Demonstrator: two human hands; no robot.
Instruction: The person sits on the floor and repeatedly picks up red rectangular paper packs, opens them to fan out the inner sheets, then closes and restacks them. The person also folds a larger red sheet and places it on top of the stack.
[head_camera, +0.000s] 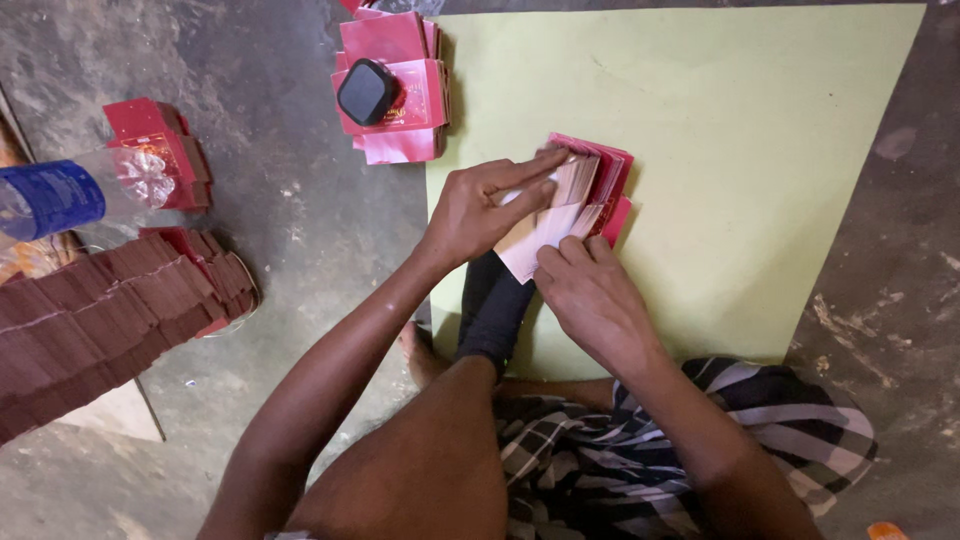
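My left hand (478, 207) presses down on a stack of flat red and pale cardboard pieces (592, 183), with its fingers laid across the top. Just below, my right hand (590, 290) grips the near edge of the same stack, where the pale undersides fan out. The stack rests on a pale yellow-green sheet (740, 150) spread on the floor. My knee and a foot in a dark sock (492, 310) sit under the hands.
A pile of pink-red flat cartons (400, 145) with a black rounded device (366, 91) on top lies at the sheet's far left corner. On the left are a long fanned row of dark red cartons (100, 310), a small red stack (155, 135) and a plastic bottle (70, 195). The floor is rough grey concrete (290, 220).
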